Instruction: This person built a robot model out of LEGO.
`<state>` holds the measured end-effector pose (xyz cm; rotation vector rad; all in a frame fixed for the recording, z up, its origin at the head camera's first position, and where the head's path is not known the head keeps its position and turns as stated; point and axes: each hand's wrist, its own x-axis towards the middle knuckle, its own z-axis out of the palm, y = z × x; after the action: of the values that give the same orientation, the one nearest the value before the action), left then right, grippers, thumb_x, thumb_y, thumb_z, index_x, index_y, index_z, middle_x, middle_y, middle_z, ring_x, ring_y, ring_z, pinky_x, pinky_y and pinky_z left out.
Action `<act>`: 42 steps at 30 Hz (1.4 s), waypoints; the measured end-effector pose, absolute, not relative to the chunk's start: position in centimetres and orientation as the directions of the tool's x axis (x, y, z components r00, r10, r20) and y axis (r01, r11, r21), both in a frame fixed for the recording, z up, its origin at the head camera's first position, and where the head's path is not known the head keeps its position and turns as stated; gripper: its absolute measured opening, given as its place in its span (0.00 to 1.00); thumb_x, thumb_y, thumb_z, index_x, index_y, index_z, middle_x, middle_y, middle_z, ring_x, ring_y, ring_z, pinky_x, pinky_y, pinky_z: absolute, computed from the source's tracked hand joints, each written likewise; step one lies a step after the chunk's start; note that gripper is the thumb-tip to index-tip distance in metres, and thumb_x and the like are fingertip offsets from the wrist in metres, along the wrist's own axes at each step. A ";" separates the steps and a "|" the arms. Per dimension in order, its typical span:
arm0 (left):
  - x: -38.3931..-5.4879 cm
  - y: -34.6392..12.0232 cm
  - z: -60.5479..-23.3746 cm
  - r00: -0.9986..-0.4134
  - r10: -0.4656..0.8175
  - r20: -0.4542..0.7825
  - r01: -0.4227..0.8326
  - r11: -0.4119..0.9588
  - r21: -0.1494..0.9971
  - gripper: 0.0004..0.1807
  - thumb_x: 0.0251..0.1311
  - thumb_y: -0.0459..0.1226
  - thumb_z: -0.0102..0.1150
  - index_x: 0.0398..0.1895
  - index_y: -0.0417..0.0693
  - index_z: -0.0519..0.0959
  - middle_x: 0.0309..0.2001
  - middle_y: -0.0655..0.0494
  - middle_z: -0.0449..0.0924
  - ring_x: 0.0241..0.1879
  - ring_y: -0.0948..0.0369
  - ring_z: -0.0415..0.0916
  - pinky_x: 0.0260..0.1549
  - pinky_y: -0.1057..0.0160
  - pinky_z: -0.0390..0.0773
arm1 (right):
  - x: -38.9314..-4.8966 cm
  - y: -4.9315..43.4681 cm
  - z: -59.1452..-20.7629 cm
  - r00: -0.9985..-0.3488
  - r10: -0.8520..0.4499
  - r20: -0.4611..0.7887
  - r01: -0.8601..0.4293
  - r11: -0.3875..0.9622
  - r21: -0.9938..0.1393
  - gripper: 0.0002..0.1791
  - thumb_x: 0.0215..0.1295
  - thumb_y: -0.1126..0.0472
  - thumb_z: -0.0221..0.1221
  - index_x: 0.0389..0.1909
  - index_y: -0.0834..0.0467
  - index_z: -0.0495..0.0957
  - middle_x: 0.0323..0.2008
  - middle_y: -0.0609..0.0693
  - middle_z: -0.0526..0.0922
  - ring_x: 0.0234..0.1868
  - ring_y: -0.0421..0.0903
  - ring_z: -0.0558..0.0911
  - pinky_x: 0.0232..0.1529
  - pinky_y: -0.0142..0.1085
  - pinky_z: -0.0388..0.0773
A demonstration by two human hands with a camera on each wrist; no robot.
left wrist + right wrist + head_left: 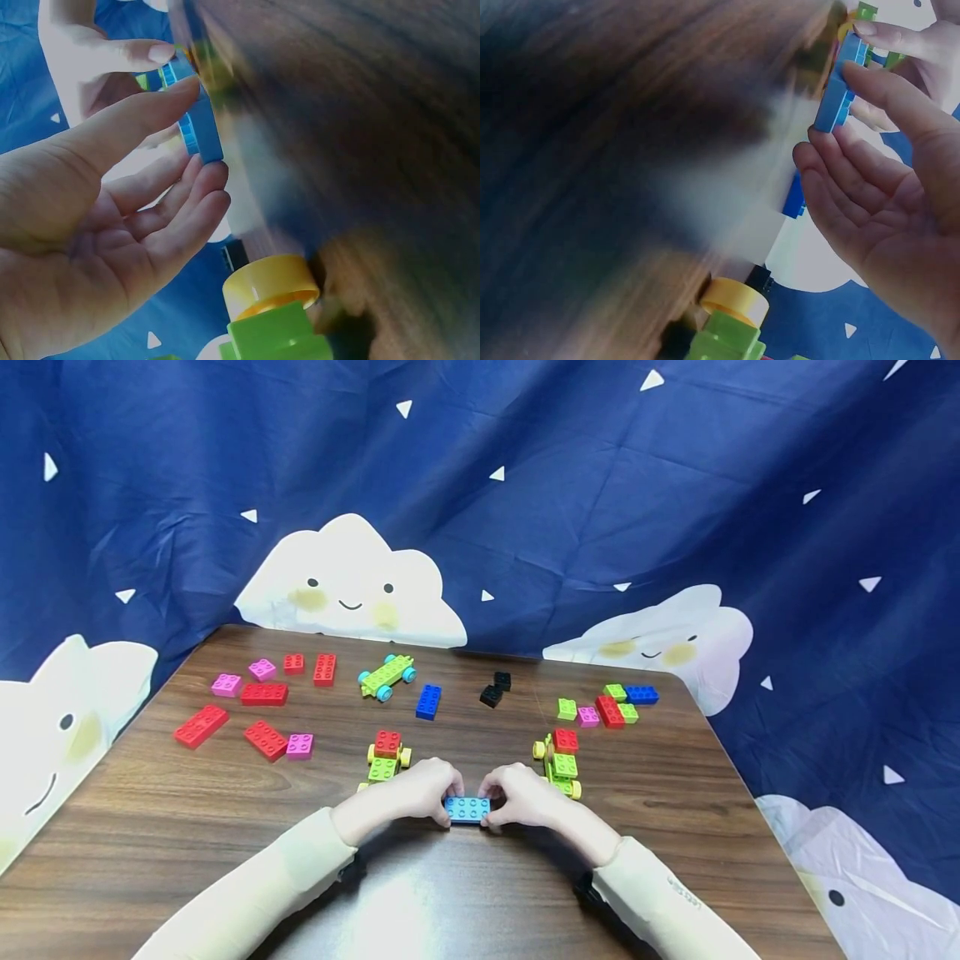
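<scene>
1. Blue plastic brick (467, 808), studs up, centred on the near part of the tabletop (697, 827). Resting or slightly lifted — cannot tell.

2. Left hand (429, 787): thumb and fingers in a narrow pinch on the brick's left end. Right hand (519, 793): much the same on the right end. Two-ended hold, probably for keeping the brick level and steady.

3. Just beyond the hands, one per side: left wheeled build (383, 769) and right wheeled build (564, 766), both yellow-wheeled, red and green bricks on top. Spacing likely meant for working room in the middle.

4. Farther back: green base with turquoise wheels (387, 677), no bricks on it; dark blue brick (428, 702) near it. Spare stock, by the look.

5. Loose at left: red bricks (263, 694), pink bricks (300, 746). Back centre: black bricks (491, 696). Back right: mixed cluster (610, 712). Studs mostly up, perhaps for easy picking.

6. Writing: dark lettering (684, 893) on right sleeve (652, 897), maybe beginning "Let's" — rest too small to read. No legible brand on any brick.
</scene>
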<state>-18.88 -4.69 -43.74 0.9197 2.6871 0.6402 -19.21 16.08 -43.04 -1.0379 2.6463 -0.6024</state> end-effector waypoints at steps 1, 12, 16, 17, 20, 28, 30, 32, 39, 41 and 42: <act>-18.9 -4.7 -43.8 -0.777 0.624 -0.077 0.525 0.711 0.468 0.16 0.35 0.35 0.80 0.30 0.47 0.83 0.28 0.60 0.82 0.31 0.64 0.76 0.34 0.65 0.76 | -19.2 16.0 -43.1 -0.721 -0.689 -0.072 -0.591 0.666 -0.456 0.13 0.47 0.57 0.73 0.32 0.57 0.83 0.29 0.44 0.84 0.33 0.38 0.80 0.35 0.28 0.76; -18.8 -4.5 -44.2 -0.789 0.605 -0.105 0.503 0.735 0.455 0.17 0.33 0.35 0.81 0.29 0.48 0.82 0.28 0.59 0.79 0.32 0.63 0.75 0.34 0.64 0.76 | -19.3 15.7 -43.5 -0.722 -0.685 -0.100 -0.572 0.672 -0.470 0.14 0.46 0.57 0.75 0.31 0.57 0.83 0.28 0.46 0.83 0.31 0.39 0.79 0.33 0.27 0.74; -18.9 -4.5 -44.4 -0.791 0.601 -0.111 0.499 0.740 0.451 0.17 0.33 0.35 0.81 0.28 0.48 0.82 0.28 0.60 0.79 0.31 0.64 0.74 0.33 0.65 0.75 | -19.3 15.7 -43.5 -0.719 -0.687 -0.103 -0.574 0.671 -0.468 0.14 0.46 0.57 0.75 0.31 0.57 0.83 0.28 0.45 0.83 0.32 0.38 0.79 0.33 0.27 0.75; -18.9 -4.5 -44.4 -0.791 0.602 -0.110 0.501 0.740 0.450 0.17 0.33 0.35 0.81 0.28 0.48 0.82 0.28 0.60 0.79 0.31 0.64 0.74 0.33 0.65 0.75 | -19.3 15.7 -43.5 -0.719 -0.687 -0.105 -0.574 0.672 -0.468 0.14 0.46 0.57 0.75 0.31 0.57 0.83 0.28 0.45 0.83 0.32 0.38 0.79 0.33 0.27 0.75; -18.9 -4.5 -44.5 -0.790 0.603 -0.108 0.504 0.739 0.447 0.17 0.33 0.35 0.81 0.28 0.49 0.82 0.27 0.61 0.78 0.31 0.64 0.73 0.33 0.65 0.75 | -19.3 15.7 -43.5 -0.719 -0.686 -0.106 -0.575 0.674 -0.464 0.14 0.45 0.57 0.76 0.31 0.57 0.83 0.28 0.46 0.83 0.32 0.38 0.78 0.33 0.27 0.75; -18.9 -4.4 -44.3 -0.796 0.595 -0.113 0.491 0.744 0.454 0.18 0.33 0.36 0.82 0.29 0.49 0.82 0.28 0.61 0.78 0.31 0.64 0.72 0.33 0.64 0.74 | -19.4 15.6 -43.5 -0.727 -0.678 -0.109 -0.569 0.683 -0.458 0.15 0.45 0.56 0.76 0.31 0.57 0.83 0.28 0.45 0.83 0.32 0.38 0.78 0.34 0.27 0.74; -18.9 -4.4 -44.3 -0.800 0.589 -0.116 0.487 0.750 0.448 0.19 0.32 0.37 0.82 0.30 0.49 0.83 0.29 0.61 0.79 0.31 0.64 0.73 0.33 0.63 0.75 | -19.4 15.6 -43.5 -0.725 -0.681 -0.102 -0.574 0.680 -0.457 0.15 0.44 0.56 0.76 0.30 0.57 0.83 0.27 0.45 0.82 0.32 0.38 0.78 0.33 0.27 0.74; -18.9 -4.4 -44.2 -0.803 0.583 -0.122 0.482 0.756 0.443 0.20 0.32 0.38 0.83 0.31 0.49 0.83 0.30 0.61 0.80 0.32 0.64 0.74 0.34 0.62 0.76 | -19.3 15.6 -43.5 -0.725 -0.682 -0.097 -0.577 0.678 -0.456 0.15 0.43 0.56 0.76 0.30 0.57 0.83 0.27 0.46 0.82 0.31 0.39 0.78 0.33 0.27 0.74; -18.8 -4.6 -43.4 -0.782 0.610 -0.130 0.505 0.741 0.442 0.21 0.36 0.41 0.82 0.35 0.47 0.84 0.33 0.59 0.82 0.36 0.62 0.77 0.40 0.61 0.78 | -19.3 15.7 -43.5 -0.728 -0.678 -0.100 -0.572 0.682 -0.455 0.15 0.44 0.56 0.76 0.30 0.57 0.82 0.28 0.45 0.82 0.32 0.39 0.78 0.34 0.27 0.74; -18.7 -4.9 -42.7 -0.770 0.625 -0.128 0.517 0.729 0.449 0.20 0.38 0.41 0.80 0.37 0.46 0.84 0.35 0.57 0.83 0.38 0.61 0.78 0.41 0.60 0.78 | -19.3 15.7 -43.5 -0.730 -0.675 -0.105 -0.569 0.686 -0.453 0.16 0.44 0.56 0.76 0.31 0.57 0.82 0.28 0.46 0.82 0.32 0.39 0.78 0.34 0.28 0.75; -18.7 -5.0 -42.4 -0.761 0.636 -0.126 0.527 0.719 0.453 0.20 0.40 0.41 0.80 0.38 0.46 0.84 0.36 0.56 0.84 0.38 0.61 0.78 0.41 0.61 0.78 | -19.3 15.7 -43.5 -0.731 -0.674 -0.106 -0.568 0.687 -0.452 0.16 0.44 0.56 0.76 0.31 0.57 0.82 0.28 0.46 0.82 0.32 0.39 0.78 0.34 0.28 0.75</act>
<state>-18.71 -5.03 -42.36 0.9174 2.6529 0.5766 -19.32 15.70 -43.52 -0.9916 2.6357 -0.5762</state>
